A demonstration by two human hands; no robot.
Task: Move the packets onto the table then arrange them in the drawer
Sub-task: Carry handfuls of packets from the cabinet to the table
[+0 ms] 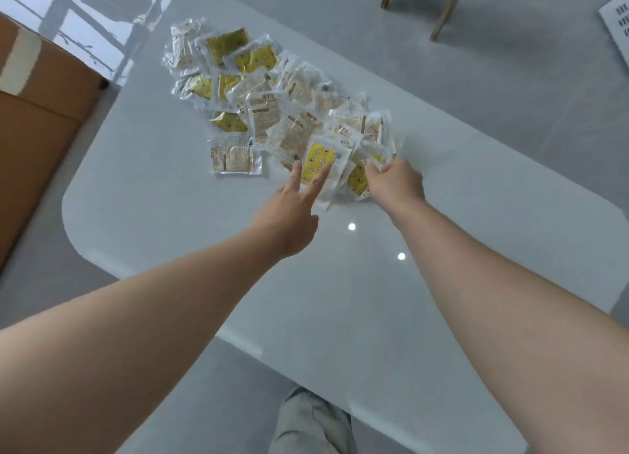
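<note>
The packets (pixel 272 102) lie in a loose heap on the table (pixel 170 215), spread in a band from the far left down toward the hands. Some show a yellow face, others a pale printed side, all in clear wrap. One packet (pixel 233 155) sits flat a little apart at the heap's near left edge.

At the near right end of the heap, a yellow packet (pixel 320 162) stands tilted on top of others. The left hand (pixel 289 215) reaches to it with two fingers (pixel 295 177) stretched out and spread, their tips on the packet's lower edge; the hand is wide, gripping nothing. The right hand (pixel 394 181) is curled, its fingertips pinched on the clear edge of a packet (pixel 374 159) at the heap's right end.

The table is white, glossy, with rounded corners, and shows two small light spots near the arms. To the left stands a brown cardboard box (pixel 37 113) with pale tape. Wooden legs (pixel 446 14) stand on the grey floor beyond the table. A trouser leg (pixel 309 423) shows under the near edge.
</note>
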